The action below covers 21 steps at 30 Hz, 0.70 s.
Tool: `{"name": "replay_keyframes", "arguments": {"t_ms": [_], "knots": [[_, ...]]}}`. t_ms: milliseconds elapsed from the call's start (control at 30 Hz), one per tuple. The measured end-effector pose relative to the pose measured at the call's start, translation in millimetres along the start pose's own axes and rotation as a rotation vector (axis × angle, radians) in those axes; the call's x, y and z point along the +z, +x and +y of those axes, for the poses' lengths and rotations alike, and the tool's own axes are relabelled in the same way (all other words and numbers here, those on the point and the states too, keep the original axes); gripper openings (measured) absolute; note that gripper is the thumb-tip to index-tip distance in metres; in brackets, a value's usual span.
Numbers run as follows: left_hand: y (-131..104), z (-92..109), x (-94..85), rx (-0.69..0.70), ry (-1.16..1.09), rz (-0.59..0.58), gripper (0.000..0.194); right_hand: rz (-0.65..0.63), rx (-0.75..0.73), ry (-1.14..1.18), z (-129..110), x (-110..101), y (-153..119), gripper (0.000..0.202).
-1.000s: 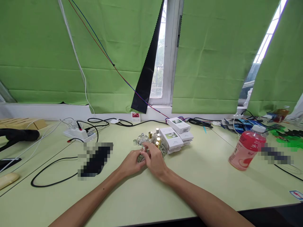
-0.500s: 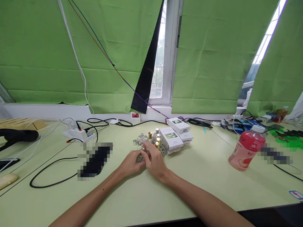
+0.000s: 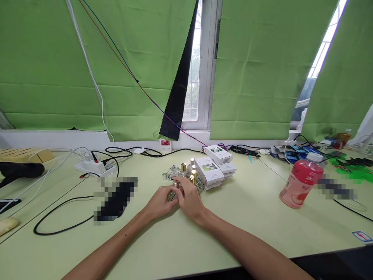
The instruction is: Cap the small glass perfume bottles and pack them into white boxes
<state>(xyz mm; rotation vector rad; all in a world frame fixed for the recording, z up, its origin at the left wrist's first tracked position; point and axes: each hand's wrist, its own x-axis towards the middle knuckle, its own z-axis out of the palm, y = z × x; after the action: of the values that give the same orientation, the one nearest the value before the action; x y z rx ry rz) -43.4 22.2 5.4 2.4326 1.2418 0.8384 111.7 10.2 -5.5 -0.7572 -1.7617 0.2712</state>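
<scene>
My left hand is closed around the lower part of a small clear glass bottle, hiding much of it. My right hand has its thumb and fingers closed about the shiny silver cap at the bottle's top. I have this bottle at the near left side of a tight cluster of clear glass bottles with gold and silver caps; whether its base touches the pale green table, I cannot tell.

Just beyond my fingers lies a rounded clear glass bottle, with a small silvery cylinder beside it on the left. Right of the cluster, white cardboard boxes with green pictures are piled. Well apart to my right stands a pink-labelled plastic drink bottle with a white cap. To my left, a white power strip sits toward the far side.
</scene>
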Motion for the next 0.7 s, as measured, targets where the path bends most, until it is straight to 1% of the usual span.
{"name": "replay_keyframes", "arguments": {"t_ms": [167, 267, 333, 467, 567, 700], "knots": [[0.4, -1.3, 0.1, 0.01, 0.016, -0.007, 0.02, 0.013, 0.034, -0.02, 0.4, 0.6, 0.4, 0.028], [0.9, 0.2, -0.8, 0.015, 0.002, -0.011, 0.019, 0.008, 0.056, -0.031, -0.4, 0.3, 0.0, 0.026], [1.2, 1.0, -1.1, 0.02, -0.018, -0.013, 0.017, 0.015, 0.06, -0.029, -1.6, -0.3, -0.5, 0.028], [1.3, 1.3, -1.0, 0.012, -0.029, -0.012, 0.015, 0.003, 0.02, -0.004, -4.4, -2.5, -0.9, 0.037], [1.1, 1.8, -0.8, -0.001, -0.01, 0.01, 0.015, -0.022, -0.013, 0.01, -4.6, -3.7, -0.6, 0.036], [0.8, 2.0, -0.4, -0.016, -0.018, 0.027, 0.016, -0.029, -0.004, 0.001, -1.7, -3.1, -0.1, 0.034]]}}
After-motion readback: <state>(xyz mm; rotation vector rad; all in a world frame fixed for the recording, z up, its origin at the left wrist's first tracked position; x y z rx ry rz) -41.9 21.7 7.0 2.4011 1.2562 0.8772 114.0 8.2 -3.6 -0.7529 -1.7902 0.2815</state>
